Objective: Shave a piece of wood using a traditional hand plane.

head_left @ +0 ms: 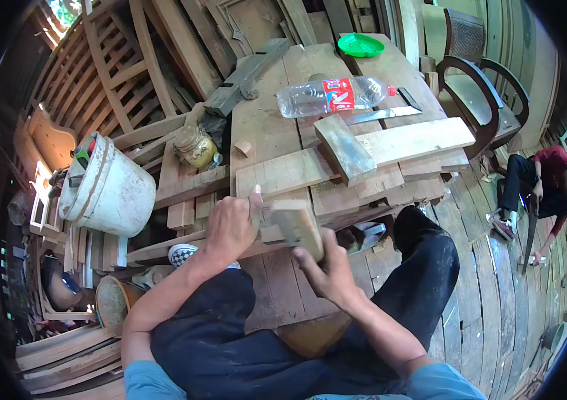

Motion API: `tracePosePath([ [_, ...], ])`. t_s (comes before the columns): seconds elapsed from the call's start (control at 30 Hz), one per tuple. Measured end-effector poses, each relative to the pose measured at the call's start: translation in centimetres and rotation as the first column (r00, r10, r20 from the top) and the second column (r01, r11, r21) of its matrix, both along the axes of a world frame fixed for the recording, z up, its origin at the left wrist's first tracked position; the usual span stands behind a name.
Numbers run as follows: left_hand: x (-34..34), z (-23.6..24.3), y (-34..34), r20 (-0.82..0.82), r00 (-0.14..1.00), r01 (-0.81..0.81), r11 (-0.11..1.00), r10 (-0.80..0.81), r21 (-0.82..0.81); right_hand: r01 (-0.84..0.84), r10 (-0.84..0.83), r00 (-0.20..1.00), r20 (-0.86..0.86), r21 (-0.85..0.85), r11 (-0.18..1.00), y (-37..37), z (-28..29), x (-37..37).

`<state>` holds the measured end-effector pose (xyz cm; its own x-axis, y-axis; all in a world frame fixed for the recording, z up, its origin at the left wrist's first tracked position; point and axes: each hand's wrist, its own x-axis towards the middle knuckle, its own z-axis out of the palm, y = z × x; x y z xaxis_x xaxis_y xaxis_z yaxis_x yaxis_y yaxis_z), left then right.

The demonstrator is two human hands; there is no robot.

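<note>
My right hand grips a short wooden block, tilted and slightly blurred, in front of the bench's near edge. To its left, my left hand is closed like a fist with its thumb pointing up, at the near end of a pale plank. What its fingers hold is hidden. Across this plank lies a thicker, weathered wood block. Behind it a metal-bladed try square lies on the wooden bench, next to a clear plastic bottle with a red label.
A green plastic dish sits at the bench's far end. Left are a jar and a white bucket among stacked timber. At the right, another person sits with a handsaw, near a wooden armchair.
</note>
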<state>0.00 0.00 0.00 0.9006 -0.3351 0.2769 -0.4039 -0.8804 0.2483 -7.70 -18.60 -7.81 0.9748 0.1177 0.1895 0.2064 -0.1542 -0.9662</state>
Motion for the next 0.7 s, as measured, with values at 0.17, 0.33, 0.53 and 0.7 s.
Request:
tracePosePath([
  [0.17,-0.4,-1.0,-1.2,-0.172,0.984,-0.066,0.996,0.054,-0.067,0.146,-0.099,0.981,-0.164,0.307,0.941,-0.3,-1.1,0.5],
  [0.33,-0.7,-1.3,-0.4,-0.354,0.934,-0.145,0.957,0.048,-0.251,0.135,-0.086,0.983,-0.161,0.32,0.938,0.1,-1.1,0.1],
  [0.53,-1.0,-0.5,-0.1,-0.729,0.621,-0.334,0.745,-0.286,-0.577,0.142,-0.094,0.985,-0.148,0.361,0.922,0.1,-1.0,0.0],
  [0.7,-0.6,-0.4,0.6,-0.748,0.46,-0.357,0.672,-0.479,-0.649,0.127,-0.067,0.985,-0.16,0.396,0.909,0.2,-1.4,0.0],
])
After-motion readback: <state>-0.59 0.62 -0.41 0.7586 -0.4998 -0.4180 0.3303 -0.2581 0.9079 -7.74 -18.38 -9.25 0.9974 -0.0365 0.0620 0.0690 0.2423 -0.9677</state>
